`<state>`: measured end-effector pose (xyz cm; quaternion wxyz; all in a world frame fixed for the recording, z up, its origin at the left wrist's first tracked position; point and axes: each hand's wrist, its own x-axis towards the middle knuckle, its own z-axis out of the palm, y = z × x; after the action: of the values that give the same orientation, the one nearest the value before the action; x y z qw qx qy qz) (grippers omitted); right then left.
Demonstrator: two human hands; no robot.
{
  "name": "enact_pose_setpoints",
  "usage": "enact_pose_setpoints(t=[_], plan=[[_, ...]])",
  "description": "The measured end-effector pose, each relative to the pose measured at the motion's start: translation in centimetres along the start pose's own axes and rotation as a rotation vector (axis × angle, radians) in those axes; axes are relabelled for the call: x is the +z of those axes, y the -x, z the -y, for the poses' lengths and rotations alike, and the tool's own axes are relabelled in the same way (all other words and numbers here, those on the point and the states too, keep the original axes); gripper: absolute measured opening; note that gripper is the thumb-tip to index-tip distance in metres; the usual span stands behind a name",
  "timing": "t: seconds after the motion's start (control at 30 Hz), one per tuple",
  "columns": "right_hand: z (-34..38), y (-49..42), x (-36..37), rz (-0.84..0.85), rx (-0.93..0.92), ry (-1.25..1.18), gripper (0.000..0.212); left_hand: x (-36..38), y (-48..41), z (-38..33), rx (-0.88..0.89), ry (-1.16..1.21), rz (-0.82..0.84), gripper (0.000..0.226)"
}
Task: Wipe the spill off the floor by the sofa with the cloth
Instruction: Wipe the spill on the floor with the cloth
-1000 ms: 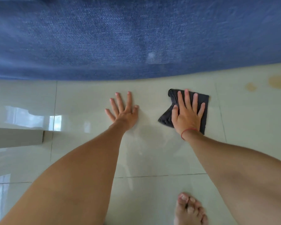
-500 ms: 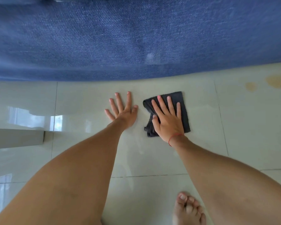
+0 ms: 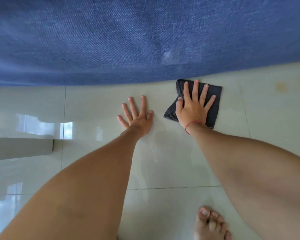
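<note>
A person leans over a pale tiled floor (image 3: pixel 163 161), both arms reaching toward a blue sofa (image 3: pixel 128 40) that fills the top of the view. The left hand (image 3: pixel 137 116) lies flat on the tile, fingers spread, holding nothing. The right hand (image 3: pixel 193 106) presses flat, fingers spread, on a dark folded cloth (image 3: pixel 215 104), whose far edge touches the sofa's base. A red string circles the right wrist. Yellowish stains (image 3: pixel 282 87), perhaps the spill, mark the floor well right of the cloth. A bare foot (image 3: pixel 210 224) shows at the bottom.
</note>
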<state>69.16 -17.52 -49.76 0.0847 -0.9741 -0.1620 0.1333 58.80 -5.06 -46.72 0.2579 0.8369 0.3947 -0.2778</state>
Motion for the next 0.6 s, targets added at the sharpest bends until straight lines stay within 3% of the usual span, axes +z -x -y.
enact_pose_setpoints(t=[0.2, 0.37, 0.47, 0.6], plan=[[2.4, 1.6, 1.0, 0.028, -0.225, 0.008, 0.056, 0.0, 0.0, -0.1, 0.002, 0.021, 0.004, 0.058], [-3.5, 6.3, 0.7, 0.086, -0.504, 0.119, 0.055, -0.2, 0.2, 0.1, 0.014, 0.015, 0.017, 0.057], [-7.3, 6.8, -0.1, 0.081, -0.403, 0.136, 0.055, -0.2, 0.1, 0.2, 0.012, 0.019, 0.006, 0.056], [-6.3, 4.5, -0.4, 0.023, -0.181, 0.089, 0.058, 0.0, 0.0, 0.2, 0.019, 0.017, 0.003, 0.056]])
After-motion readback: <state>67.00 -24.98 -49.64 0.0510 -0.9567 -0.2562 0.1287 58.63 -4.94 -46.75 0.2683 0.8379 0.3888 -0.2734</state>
